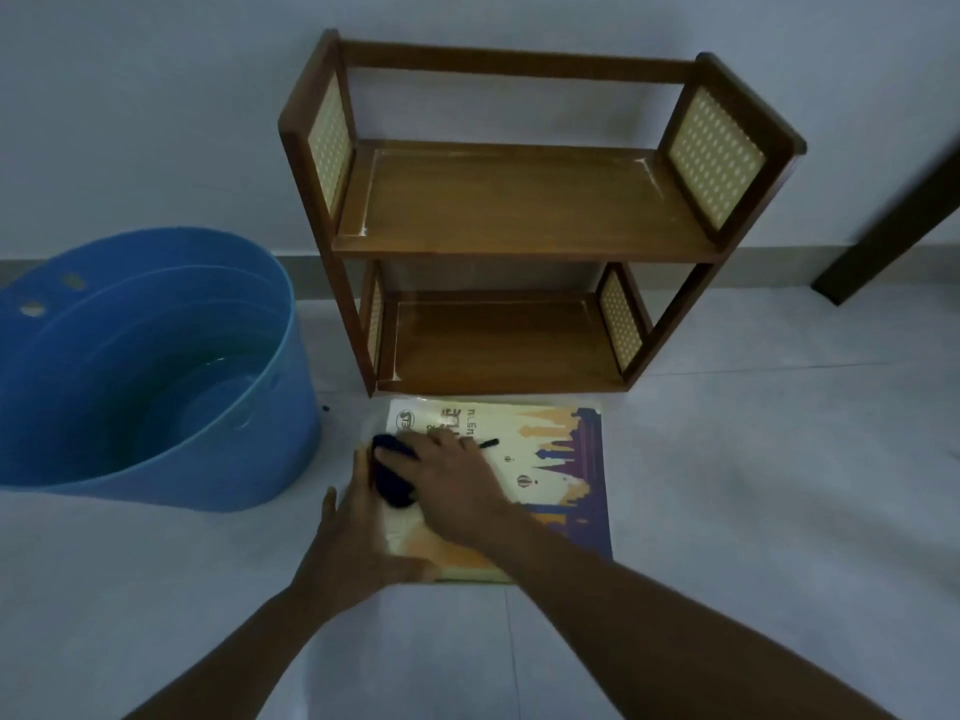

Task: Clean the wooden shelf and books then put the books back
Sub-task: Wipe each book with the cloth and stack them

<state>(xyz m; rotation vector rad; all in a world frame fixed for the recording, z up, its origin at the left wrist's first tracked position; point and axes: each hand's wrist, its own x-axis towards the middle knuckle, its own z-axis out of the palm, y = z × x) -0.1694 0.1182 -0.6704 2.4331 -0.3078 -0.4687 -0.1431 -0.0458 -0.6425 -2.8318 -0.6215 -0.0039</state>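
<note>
A two-tier wooden shelf point(519, 210) with woven side panels stands against the wall, both tiers bare. In front of it a book point(561, 470) with a yellow and purple skyline cover lies flat on the floor. My right hand point(452, 480) presses a dark cloth point(392, 480) onto the left part of the cover. My left hand point(358, 532) lies flat on the book's left edge, fingers spread, holding it down. Whether more books lie under this one I cannot tell.
A large blue plastic tub point(150, 366) with water in it stands to the left of the shelf. A dark wooden leg point(893, 220) leans in at the far right. Pale floor tiles point(753, 511) surround the book.
</note>
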